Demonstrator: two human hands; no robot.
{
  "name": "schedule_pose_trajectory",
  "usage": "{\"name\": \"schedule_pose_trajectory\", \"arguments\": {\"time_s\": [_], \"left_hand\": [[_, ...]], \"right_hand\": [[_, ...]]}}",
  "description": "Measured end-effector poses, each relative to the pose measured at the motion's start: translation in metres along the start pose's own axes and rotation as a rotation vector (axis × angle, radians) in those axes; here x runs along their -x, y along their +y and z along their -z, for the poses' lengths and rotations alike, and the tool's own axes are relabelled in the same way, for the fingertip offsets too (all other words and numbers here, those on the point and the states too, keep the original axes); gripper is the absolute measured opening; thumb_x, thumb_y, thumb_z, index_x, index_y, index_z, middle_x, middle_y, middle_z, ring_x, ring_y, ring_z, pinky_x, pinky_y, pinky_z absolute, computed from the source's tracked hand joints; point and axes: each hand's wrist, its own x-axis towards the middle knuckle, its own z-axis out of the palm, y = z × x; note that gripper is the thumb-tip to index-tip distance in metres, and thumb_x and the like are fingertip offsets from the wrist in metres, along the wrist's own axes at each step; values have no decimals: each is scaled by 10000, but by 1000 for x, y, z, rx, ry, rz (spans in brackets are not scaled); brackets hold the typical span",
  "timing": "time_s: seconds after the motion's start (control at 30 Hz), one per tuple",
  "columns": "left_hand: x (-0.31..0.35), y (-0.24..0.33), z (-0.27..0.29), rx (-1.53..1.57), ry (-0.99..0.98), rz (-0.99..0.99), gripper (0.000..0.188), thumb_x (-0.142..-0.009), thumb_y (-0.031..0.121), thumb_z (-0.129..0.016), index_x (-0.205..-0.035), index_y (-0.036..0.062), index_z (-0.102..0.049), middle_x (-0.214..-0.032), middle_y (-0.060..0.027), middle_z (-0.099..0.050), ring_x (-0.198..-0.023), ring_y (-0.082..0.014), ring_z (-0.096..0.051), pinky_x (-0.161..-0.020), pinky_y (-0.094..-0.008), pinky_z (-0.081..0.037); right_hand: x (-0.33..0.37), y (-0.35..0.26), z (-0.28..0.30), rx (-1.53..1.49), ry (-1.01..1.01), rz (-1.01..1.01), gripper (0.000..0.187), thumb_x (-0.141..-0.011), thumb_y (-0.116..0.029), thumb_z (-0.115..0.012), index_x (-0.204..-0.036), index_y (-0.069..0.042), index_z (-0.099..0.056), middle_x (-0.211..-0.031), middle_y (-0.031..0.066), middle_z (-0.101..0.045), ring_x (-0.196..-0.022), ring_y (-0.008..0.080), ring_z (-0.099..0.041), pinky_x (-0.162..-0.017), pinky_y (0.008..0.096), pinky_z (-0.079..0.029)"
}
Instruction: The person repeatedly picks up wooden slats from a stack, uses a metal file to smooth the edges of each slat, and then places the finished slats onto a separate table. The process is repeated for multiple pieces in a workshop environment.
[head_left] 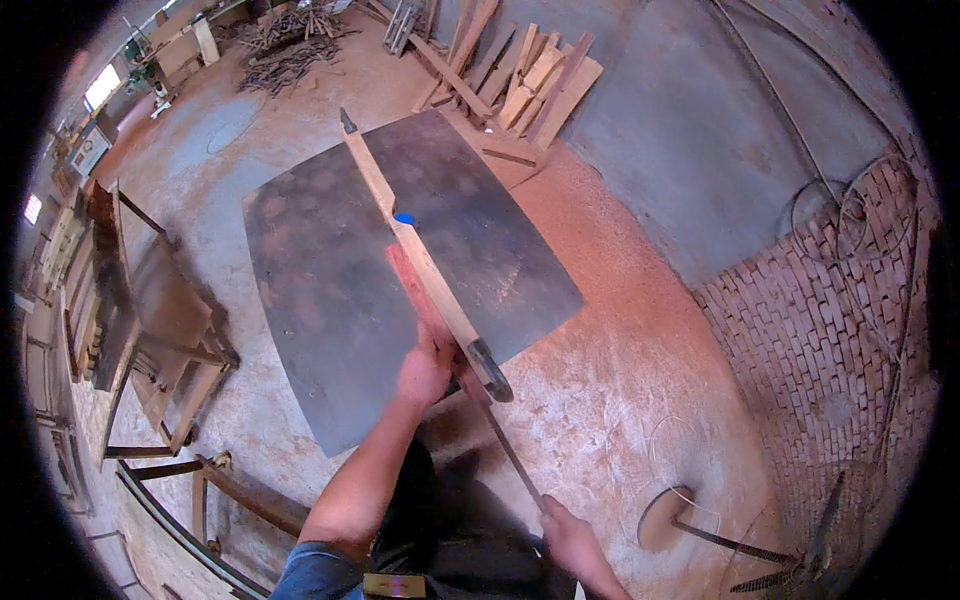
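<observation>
Left grip: the left hand [427, 370] is closed around the near part of a red strip [406, 272]; the strip's far end sticks out beyond the fingers, over the bench.
Right grip: the right hand [570, 535] is low and to the right, closed around the near end of a thin rod [516, 455].
Strip and rod: nearly in one line; whether they join is hidden around the left grip.
Bar: a long pale bar [436, 285] with dark ends lies just right of the left grip, which is the nearer one; the right grip is well apart, beyond the bar's near end.
Long axis: the bar slants from far left to near right, roughly parallel to the strip; a blue patch [404, 218] marks its middle.
Contact: I cannot tell whether the bar rests on the bench or is raised over it, nor whether the left fingers touch it.
Bench: a dark, scuffed top [320, 270]; the bar crosses it, both ends showing past its edges.
Floor: pale, with reddish dust [610, 400]; a round disc [660, 518] sits at lower right.
Room: planks [540, 90] lean on a grey wall [660, 130], stacked bricks [830, 330] stand right, a frame [165, 320] left, a heap of sticks [295, 45] far back.
</observation>
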Motion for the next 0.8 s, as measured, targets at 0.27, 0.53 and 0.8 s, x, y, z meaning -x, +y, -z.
{"name": "schedule_pose_trajectory", "arguments": {"time_s": [0.27, 0.53, 0.8], "left_hand": [[-19, 6, 18, -53, -66, 37, 658, -900, 200, -469, -1369, -155, -174, -812, -227, -660, -810, -411, -637, -730, -478, -499], [-42, 9, 34, -82, -124, 44, 633, -890, 179, -482, -1335, -157, -184, -822, -259, -648, -818, -433, -629, -721, -496, -500], [-68, -12, 34, -89, -44, -48, 487, -912, 232, -461, -1233, -89, -285, -884, -318, -619, -859, -479, -598, -749, -531, -481]], "right_hand": [[-15, -8, -3, 61, 5, 15, 428, -940, -292, -487, -1343, -155, -444, -929, 268, -634, -900, 432, -619, -777, 474, -503], [-33, -27, -4, 122, 9, 43, 410, -938, -281, -488, -1324, -148, -447, -914, 273, -635, -876, 446, -617, -772, 491, -501], [-48, -53, -5, 105, -12, 6, 414, -941, -286, -472, -1323, -127, -446, -931, 283, -630, -890, 464, -604, -788, 514, -488]]}}
